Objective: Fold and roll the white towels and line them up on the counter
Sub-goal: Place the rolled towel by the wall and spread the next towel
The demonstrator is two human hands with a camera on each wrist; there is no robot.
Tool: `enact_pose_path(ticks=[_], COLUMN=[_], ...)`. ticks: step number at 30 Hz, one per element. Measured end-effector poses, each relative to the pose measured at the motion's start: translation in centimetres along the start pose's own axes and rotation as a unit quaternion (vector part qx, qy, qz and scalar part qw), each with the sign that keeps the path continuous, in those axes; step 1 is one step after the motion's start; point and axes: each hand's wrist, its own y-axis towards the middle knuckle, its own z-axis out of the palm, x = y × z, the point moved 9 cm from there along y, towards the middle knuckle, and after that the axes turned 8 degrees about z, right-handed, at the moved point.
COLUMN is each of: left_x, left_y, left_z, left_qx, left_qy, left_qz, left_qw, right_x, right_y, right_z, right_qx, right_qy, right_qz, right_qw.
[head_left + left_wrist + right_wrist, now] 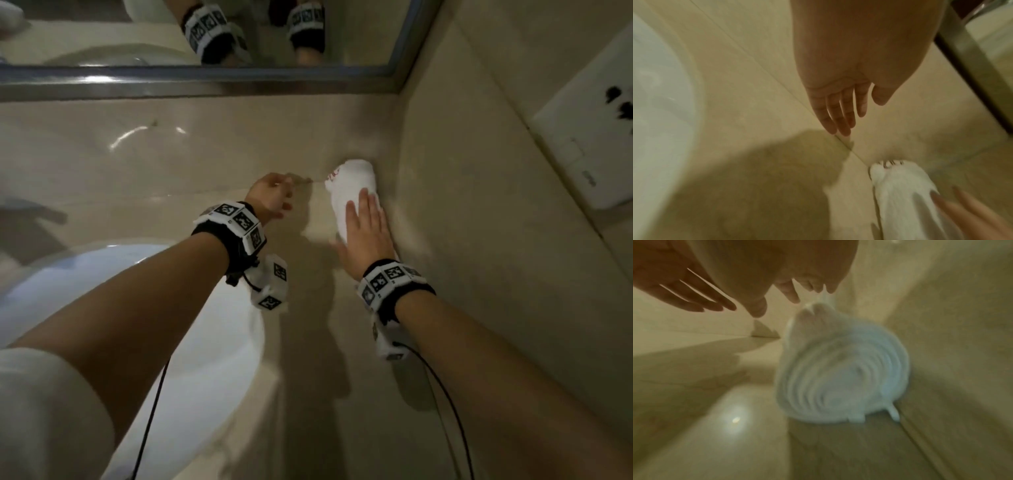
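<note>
One rolled white towel point(351, 186) lies on the beige counter point(171, 154) against the right wall, its far end toward the mirror. The right wrist view shows the roll's spiral near end point(840, 373). My right hand point(364, 228) lies flat on top of the roll with straight fingers. My left hand point(272, 193) hovers over the counter a little to the left of the towel, fingers straight and relaxed point(838, 113), holding nothing. The towel's far end also shows in the left wrist view point(900, 186).
A white round basin point(191, 325) sits at the near left. A framed mirror point(205, 78) runs along the back of the counter. A white wall fixture point(589, 130) hangs on the right wall. Bare counter lies between the basin and the mirror.
</note>
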Motion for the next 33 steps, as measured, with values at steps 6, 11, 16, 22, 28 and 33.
enact_pose_path(ticks=[6, 11, 16, 22, 28, 33], left_x=[0.8, 2.6, 5.1, 9.7, 20.1, 26.0], left_y=[-5.0, -12.0, -20.3, -30.3, -37.5, -41.4], left_z=[-10.4, -21.1, -34.2, -48.7, -56.7, -57.0], left_qx=[-0.045, -0.062, -0.148, -0.308, -0.332, -0.300], left_qy=[0.035, 0.075, 0.120, 0.220, 0.236, 0.165], left_qz=[0.010, 0.022, 0.033, 0.007, -0.155, -0.194], left_qw=[0.998, 0.995, 0.981, 0.926, 0.900, 0.919], right_x=[9.3, 22.2, 36.5, 50.8, 58.8, 61.3], right_y=[-2.1, -7.9, -15.9, -22.7, -26.1, -26.0], right_z=[-4.7, -6.3, -7.2, -2.6, 2.5, 6.7], right_qx=[-0.017, -0.004, -0.008, 0.077, 0.163, 0.226], right_qy=[-0.027, -0.023, -0.023, 0.004, 0.044, 0.146], right_qz=[-0.100, -0.200, -0.339, -0.415, -0.378, -0.258], right_qw=[0.994, 0.980, 0.941, 0.906, 0.910, 0.928])
